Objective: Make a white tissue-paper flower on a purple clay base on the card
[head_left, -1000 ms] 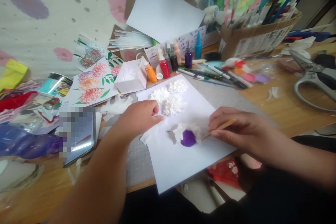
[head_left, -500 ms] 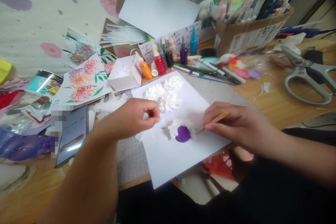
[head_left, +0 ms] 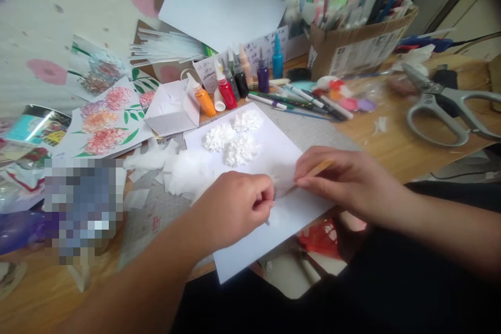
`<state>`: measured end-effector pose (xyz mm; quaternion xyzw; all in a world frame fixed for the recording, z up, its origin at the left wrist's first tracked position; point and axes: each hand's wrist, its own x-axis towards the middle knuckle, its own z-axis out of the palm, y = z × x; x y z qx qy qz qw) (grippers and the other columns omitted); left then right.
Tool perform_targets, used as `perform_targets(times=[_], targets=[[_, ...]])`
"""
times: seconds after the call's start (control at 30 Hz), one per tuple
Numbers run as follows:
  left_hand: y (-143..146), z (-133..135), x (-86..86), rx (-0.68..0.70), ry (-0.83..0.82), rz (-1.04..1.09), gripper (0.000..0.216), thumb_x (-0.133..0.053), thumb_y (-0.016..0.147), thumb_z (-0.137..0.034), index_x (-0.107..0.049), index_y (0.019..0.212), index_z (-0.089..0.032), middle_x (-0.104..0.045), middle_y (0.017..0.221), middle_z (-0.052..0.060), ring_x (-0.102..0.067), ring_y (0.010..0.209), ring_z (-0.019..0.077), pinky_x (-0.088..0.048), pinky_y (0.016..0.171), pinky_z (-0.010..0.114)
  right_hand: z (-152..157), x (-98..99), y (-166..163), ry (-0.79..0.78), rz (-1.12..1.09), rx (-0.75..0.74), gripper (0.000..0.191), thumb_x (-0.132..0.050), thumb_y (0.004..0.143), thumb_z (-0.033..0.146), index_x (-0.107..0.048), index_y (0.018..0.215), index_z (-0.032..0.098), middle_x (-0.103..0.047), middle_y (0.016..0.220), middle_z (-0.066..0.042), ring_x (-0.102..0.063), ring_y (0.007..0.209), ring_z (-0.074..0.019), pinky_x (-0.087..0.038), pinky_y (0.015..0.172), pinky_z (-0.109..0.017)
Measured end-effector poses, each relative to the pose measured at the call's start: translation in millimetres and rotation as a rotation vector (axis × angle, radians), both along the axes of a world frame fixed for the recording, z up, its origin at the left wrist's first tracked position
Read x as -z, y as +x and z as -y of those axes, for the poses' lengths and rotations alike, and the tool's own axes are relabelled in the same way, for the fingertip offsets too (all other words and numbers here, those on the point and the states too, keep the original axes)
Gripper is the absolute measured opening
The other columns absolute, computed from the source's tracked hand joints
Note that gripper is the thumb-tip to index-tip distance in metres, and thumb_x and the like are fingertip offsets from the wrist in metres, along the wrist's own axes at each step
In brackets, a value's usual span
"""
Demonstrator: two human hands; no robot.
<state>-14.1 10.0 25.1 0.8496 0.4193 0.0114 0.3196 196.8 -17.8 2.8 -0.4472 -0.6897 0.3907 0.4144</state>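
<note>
A white sheet of paper (head_left: 274,224) lies on the desk in front of me. Three fluffy white tissue flowers (head_left: 230,138) sit on its far half. My left hand (head_left: 235,206) is closed in a pinch on a piece of thin white tissue (head_left: 282,183) over the middle of the sheet, covering the purple-painted flower. My right hand (head_left: 344,182) is closed on a thin wooden stick (head_left: 318,168), whose tip points at the same tissue. Loose tissue scraps (head_left: 188,172) lie left of the sheet.
Paint bottles (head_left: 227,88) and pens (head_left: 301,100) stand behind the sheet. Large scissors (head_left: 442,109) lie at the right. A cardboard box (head_left: 360,44) holds brushes. Flower pictures (head_left: 105,125) and a small white box (head_left: 172,109) lie at the left, near a blurred phone (head_left: 80,209).
My left hand has moved right from the white flowers onto the middle of the sheet and now pinches tissue over the purple flower, which is hidden. My right hand stayed with the stick.
</note>
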Motion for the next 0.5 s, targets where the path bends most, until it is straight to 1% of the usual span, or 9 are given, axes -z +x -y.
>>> perform_targets(times=[0.07,0.1,0.2,0.3,0.43,0.5], targets=[[1.0,-0.3,0.2,-0.015,0.038,-0.020,0.011,-0.050,0.076,-0.017,-0.056,0.067,-0.020,-0.055,0.055,-0.005,-0.048,0.050,0.0082,-0.032,0.045,0.021,3.7,-3.8,0.3,0.069,-0.059,0.042,0.012,-0.067,0.080,0.029,-0.067,0.070,0.022,-0.067,0.079,-0.002,-0.063,0.081,-0.0187,-0.050,0.070,-0.030],[1.2,-0.8,0.4,-0.020,0.051,-0.029,0.011,-0.050,0.076,-0.018,-0.056,0.067,-0.020,-0.056,0.056,-0.005,-0.049,0.050,0.0086,-0.032,0.046,0.021,5.7,-5.5,0.2,0.105,-0.066,0.039,0.009,-0.066,0.080,0.026,-0.067,0.072,0.023,-0.066,0.078,-0.002,-0.063,0.081,-0.0187,-0.050,0.070,-0.030],[1.2,-2.6,2.4,-0.023,0.084,-0.046,0.010,-0.050,0.076,-0.020,-0.056,0.068,-0.020,-0.058,0.060,-0.004,-0.050,0.053,0.0096,-0.033,0.047,0.022,10.4,-7.5,-1.1,0.182,-0.004,-0.067,0.005,-0.064,0.081,0.019,-0.068,0.079,0.022,-0.065,0.082,-0.003,-0.063,0.078,-0.0163,-0.050,0.067,-0.027],[1.2,-3.4,4.6,-0.017,0.079,-0.046,0.009,-0.049,0.075,-0.020,-0.057,0.069,-0.021,-0.058,0.061,-0.004,-0.050,0.053,0.0096,-0.033,0.047,0.021,11.4,-4.5,-3.2,0.225,0.079,-0.144,0.006,-0.062,0.082,0.017,-0.067,0.082,0.019,-0.063,0.085,-0.004,-0.061,0.076,-0.0134,-0.049,0.064,-0.024],[2.5,-2.6,5.0,-0.029,0.057,-0.032,0.011,-0.049,0.075,-0.019,-0.056,0.067,-0.020,-0.056,0.057,-0.004,-0.049,0.052,0.0092,-0.032,0.046,0.021,9.0,1.0,-5.2,0.238,0.143,-0.140,0.008,-0.060,0.084,0.016,-0.067,0.081,0.017,-0.061,0.084,-0.004,-0.059,0.074,-0.0118,-0.048,0.062,-0.022],[2.7,-2.4,4.1,-0.041,0.020,-0.005,0.010,-0.051,0.076,-0.020,-0.057,0.068,-0.020,-0.056,0.057,-0.005,-0.050,0.052,0.0090,-0.033,0.046,0.021,7.9,2.8,-5.7,0.240,0.164,-0.137,0.009,-0.058,0.084,0.016,-0.067,0.081,0.017,-0.061,0.083,-0.004,-0.059,0.073,-0.0120,-0.048,0.062,-0.023]])
